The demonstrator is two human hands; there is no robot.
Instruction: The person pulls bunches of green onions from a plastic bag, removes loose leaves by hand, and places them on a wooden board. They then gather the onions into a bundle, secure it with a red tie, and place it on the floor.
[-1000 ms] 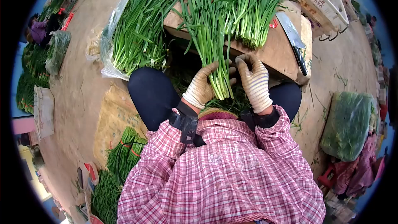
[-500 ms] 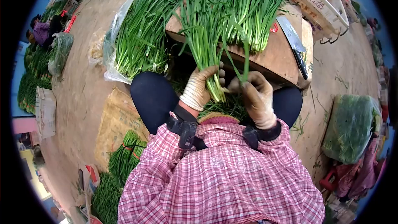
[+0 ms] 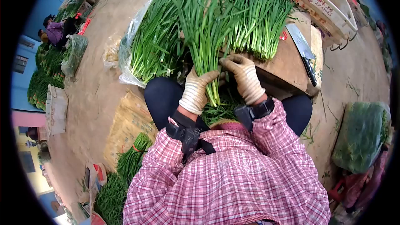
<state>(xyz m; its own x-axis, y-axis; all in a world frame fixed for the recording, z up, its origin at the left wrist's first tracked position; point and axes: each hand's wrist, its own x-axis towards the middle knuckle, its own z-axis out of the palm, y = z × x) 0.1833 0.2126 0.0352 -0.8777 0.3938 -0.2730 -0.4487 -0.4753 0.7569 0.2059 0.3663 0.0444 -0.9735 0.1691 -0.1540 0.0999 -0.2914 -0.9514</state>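
My left hand (image 3: pixel 197 91), in a pale work glove, is wrapped round the lower stems of a bunch of garlic chives (image 3: pixel 205 50). The leaves point away from me and the cut ends stick out below my fist. My right hand (image 3: pixel 245 77), gloved too, is at the right side of this bunch with thumb and fingers pinched together; what they hold is hidden. Beyond it, a pile of garlic chives (image 3: pixel 260 25) lies on a wooden board (image 3: pixel 287 68). A black-handled knife (image 3: pixel 301 46) rests at the board's right side.
More chives (image 3: pixel 156 37) lie in a clear plastic bag on the left. White crates (image 3: pixel 318 6) stand at the back right. A wrapped green bundle (image 3: pixel 359 135) is on the floor to the right, a yellow sack (image 3: pixel 129 123) to the left. Another person (image 3: pixel 55 31) sits far left.
My right hand has moved up and left to the bunch; the loose leaf it held up is no longer visible in it. My left hand keeps its grip on the bunch. The view has shifted slightly.
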